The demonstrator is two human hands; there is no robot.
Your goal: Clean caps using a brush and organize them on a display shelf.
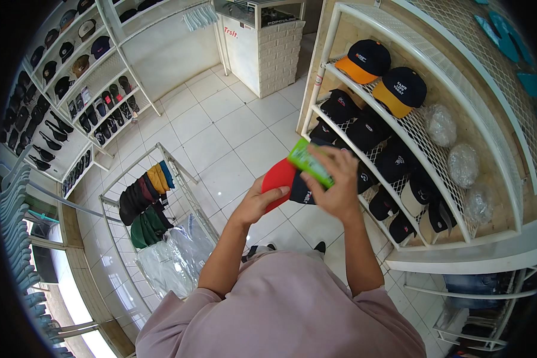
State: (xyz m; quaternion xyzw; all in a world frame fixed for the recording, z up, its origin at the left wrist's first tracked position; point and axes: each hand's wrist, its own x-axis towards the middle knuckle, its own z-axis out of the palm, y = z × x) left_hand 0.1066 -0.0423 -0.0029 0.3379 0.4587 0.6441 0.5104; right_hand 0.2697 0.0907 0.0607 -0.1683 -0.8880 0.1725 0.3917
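My left hand (254,205) grips the red brim (277,181) of a baseball cap, thumb on top. The cap's dark navy crown (300,190) points to the right and bears light lettering. In my right hand (341,181) is a bright green oblong item (300,156), possibly a brush or a small pack; blur keeps its kind unclear. It lies over the cap where brim and crown meet, and it hides part of the crown along with my right fingers. Both hands are held in front of my body, above the tiled floor.
At right stands a white mesh shelf (322,67) with several caps and clear plastic bundles (463,165). On the left, a low metal rack (192,197) holds folded garments (145,226) and plastic-wrapped clothing (174,259). Hangers (20,237) line the far left. A brick-faced counter (279,58) stands ahead.
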